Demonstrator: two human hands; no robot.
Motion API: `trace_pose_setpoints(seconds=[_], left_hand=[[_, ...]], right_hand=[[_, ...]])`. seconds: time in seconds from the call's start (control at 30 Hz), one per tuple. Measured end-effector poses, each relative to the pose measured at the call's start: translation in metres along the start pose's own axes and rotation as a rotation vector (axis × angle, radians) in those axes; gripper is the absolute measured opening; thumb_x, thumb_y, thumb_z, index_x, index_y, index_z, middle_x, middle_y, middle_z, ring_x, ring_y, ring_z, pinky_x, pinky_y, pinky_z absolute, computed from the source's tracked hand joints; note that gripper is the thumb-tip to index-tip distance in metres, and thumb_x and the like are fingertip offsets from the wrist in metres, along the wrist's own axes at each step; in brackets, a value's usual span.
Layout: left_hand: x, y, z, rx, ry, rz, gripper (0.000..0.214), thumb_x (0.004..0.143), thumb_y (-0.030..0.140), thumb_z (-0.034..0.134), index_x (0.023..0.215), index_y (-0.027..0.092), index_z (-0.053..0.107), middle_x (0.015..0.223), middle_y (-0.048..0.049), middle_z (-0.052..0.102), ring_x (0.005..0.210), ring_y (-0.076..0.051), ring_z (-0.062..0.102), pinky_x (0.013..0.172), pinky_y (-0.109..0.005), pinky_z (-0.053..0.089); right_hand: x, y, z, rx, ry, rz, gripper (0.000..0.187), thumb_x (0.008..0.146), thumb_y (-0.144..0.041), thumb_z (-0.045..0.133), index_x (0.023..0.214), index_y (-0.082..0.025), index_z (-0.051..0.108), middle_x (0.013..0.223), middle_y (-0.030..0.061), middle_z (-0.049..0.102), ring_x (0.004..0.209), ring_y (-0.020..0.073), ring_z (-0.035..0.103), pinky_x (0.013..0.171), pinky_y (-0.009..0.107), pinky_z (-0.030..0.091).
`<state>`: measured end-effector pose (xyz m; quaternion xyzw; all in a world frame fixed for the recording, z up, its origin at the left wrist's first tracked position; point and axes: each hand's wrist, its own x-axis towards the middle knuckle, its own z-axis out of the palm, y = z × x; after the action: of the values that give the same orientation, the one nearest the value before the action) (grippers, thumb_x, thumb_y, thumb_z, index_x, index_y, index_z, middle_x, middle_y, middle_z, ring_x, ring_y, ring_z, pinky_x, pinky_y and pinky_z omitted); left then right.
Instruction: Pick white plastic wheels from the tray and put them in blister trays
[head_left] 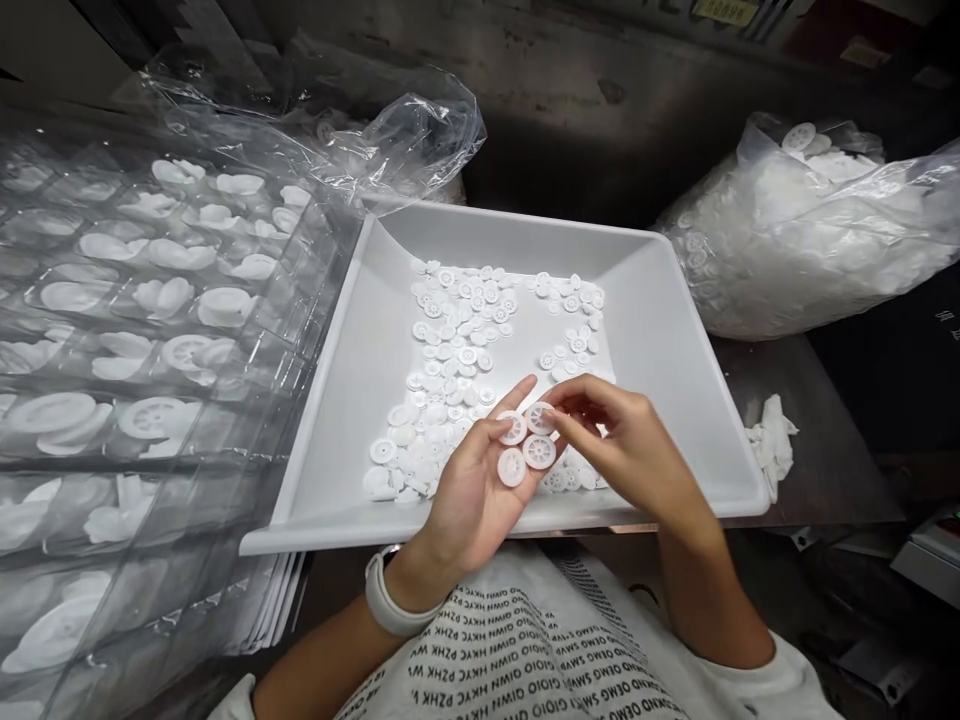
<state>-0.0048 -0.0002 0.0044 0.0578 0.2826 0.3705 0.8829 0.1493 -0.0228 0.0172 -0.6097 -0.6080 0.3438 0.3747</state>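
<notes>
My left hand (pixel 474 487) is turned palm up over the near edge of a white tray (pixel 352 400). Several small white plastic wheels (pixel 525 447) rest on its fingers. My right hand (pixel 628 447) reaches in from the right and pinches one of those wheels at my left fingertips. Many more loose white wheels (pixel 457 360) lie scattered across the tray floor. A white watch sits on my left wrist.
Clear blister trays (pixel 142 330) holding larger white wheels are stacked at the left. A clear plastic bag (pixel 390 130) lies behind the tray. A bulging bag of white parts (pixel 810 230) sits at the right, with a crumpled white cloth (pixel 772 440) beside the tray.
</notes>
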Motion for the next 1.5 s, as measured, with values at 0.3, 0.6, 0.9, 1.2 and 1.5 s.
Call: trace_pose_setpoints(seconds=[0.3,0.6,0.9,1.2,1.5], left_hand=[[-0.001,0.004,0.001,-0.081,0.035,-0.021,0.051,0.089,0.017,0.045,0.14,0.012,0.04,0.134,-0.0146,0.057,0.126,-0.023,0.053,0.108,-0.037,0.042],[0.001,0.003,0.001,-0.14,0.089,-0.052,0.05,0.088,0.016,0.047,0.138,0.016,0.042,0.136,-0.0124,0.056,0.127,-0.026,0.051,0.109,-0.041,0.042],[0.002,0.004,-0.003,-0.154,0.055,-0.043,0.049,0.089,0.016,0.045,0.138,0.017,0.043,0.139,-0.0096,0.054,0.132,-0.025,0.045,0.115,-0.044,0.034],[0.001,0.004,-0.002,-0.149,0.057,-0.024,0.05,0.089,0.015,0.045,0.139,0.017,0.041,0.137,-0.0104,0.056,0.129,-0.025,0.049,0.115,-0.044,0.034],[0.001,0.005,0.001,-0.146,0.079,-0.013,0.053,0.089,0.014,0.044,0.141,0.016,0.037,0.138,-0.0127,0.054,0.127,-0.024,0.051,0.114,-0.044,0.034]], right_hand=[[0.001,0.011,0.021,0.07,0.092,0.049,0.009,0.091,-0.025,0.06,0.1,-0.025,0.064,0.091,-0.0038,0.066,0.08,0.0109,0.06,0.065,0.022,0.044],[-0.002,0.012,0.019,0.101,0.103,0.075,0.011,0.094,-0.027,0.056,0.101,-0.026,0.065,0.098,-0.0024,0.065,0.085,0.0122,0.059,0.07,0.023,0.047],[-0.003,0.013,0.015,0.151,0.133,0.125,0.021,0.092,-0.02,0.054,0.11,-0.027,0.061,0.102,0.0004,0.062,0.088,0.0143,0.056,0.073,0.024,0.047],[-0.006,0.015,0.016,0.21,0.123,0.14,0.028,0.089,-0.012,0.048,0.113,-0.027,0.055,0.107,0.0008,0.058,0.091,0.0128,0.053,0.071,0.021,0.047],[-0.008,0.014,0.016,0.197,0.089,0.133,0.029,0.09,-0.013,0.048,0.115,-0.027,0.053,0.107,0.0018,0.057,0.093,0.0148,0.054,0.078,0.026,0.047]])
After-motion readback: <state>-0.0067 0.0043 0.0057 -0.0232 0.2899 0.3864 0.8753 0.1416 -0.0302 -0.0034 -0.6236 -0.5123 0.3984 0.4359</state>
